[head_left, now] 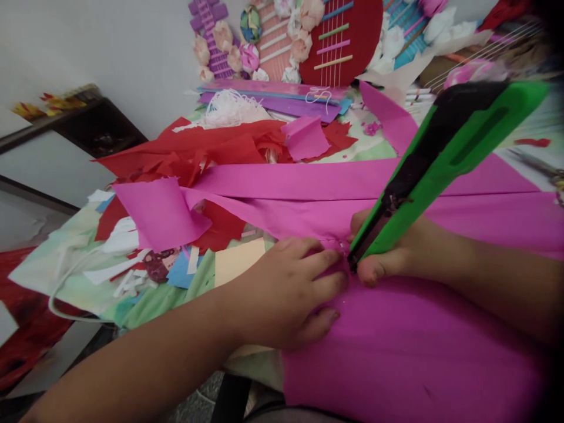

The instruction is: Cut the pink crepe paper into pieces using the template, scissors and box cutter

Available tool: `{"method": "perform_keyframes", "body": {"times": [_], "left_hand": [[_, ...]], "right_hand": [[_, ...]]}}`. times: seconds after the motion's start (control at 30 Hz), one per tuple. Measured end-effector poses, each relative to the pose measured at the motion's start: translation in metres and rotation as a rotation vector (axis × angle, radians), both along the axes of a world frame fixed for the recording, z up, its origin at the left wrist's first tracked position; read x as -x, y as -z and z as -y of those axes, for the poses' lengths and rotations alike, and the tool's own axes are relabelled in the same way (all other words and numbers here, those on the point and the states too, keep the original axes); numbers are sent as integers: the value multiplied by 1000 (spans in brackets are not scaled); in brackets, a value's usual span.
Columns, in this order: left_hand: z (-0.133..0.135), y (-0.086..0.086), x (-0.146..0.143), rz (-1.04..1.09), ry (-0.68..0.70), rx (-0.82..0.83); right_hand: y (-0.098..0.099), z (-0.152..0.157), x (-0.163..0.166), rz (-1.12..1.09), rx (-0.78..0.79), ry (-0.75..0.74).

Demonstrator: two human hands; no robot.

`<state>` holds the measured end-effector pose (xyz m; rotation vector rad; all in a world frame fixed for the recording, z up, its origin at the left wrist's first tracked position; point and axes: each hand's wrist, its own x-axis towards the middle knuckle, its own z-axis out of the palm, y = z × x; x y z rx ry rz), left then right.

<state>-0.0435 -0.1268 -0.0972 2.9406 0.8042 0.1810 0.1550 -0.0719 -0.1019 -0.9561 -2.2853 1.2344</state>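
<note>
A large sheet of magenta crepe paper (409, 341) lies across the table in front of me. My left hand (293, 294) rests on it, fingers curled and pinching the paper at a fold. My right hand (396, 252) is closed around a green and black utility knife (440, 158), its tip touching the paper right beside my left fingertips. A long magenta strip (308, 179) runs across the table behind my hands, ending in a curled piece (158, 211) at the left.
Red paper scraps (198, 150) are heaped behind the strip. White, blue and yellow offcuts (176, 267) lie at the left on a green mat (167, 294). Paper craft pieces with flowers (286, 41) stand at the back. A dark shelf (97, 126) sits far left.
</note>
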Motion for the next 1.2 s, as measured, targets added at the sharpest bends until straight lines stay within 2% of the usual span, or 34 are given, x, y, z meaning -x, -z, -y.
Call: {"method": "perform_keyframes", "body": {"times": [0.23, 0.4, 0.63, 0.8, 0.9, 1.2], "left_hand": [[0, 1, 1, 3, -3, -10], [0, 0, 0, -4, -6, -7], [0, 0, 0, 13, 3, 0], [1, 0, 0, 3, -14, 7], [1, 0, 0, -6, -14, 13], [1, 0, 0, -7, -18, -9]], "right_hand": [[-3, 2, 3, 100, -93, -2], [-5, 4, 4, 116, -47, 5], [0, 0, 3, 43, -51, 129], [-3, 0, 0, -102, 6, 8], [-5, 2, -1, -79, 12, -75], [-1, 2, 1, 7, -82, -60]]}}
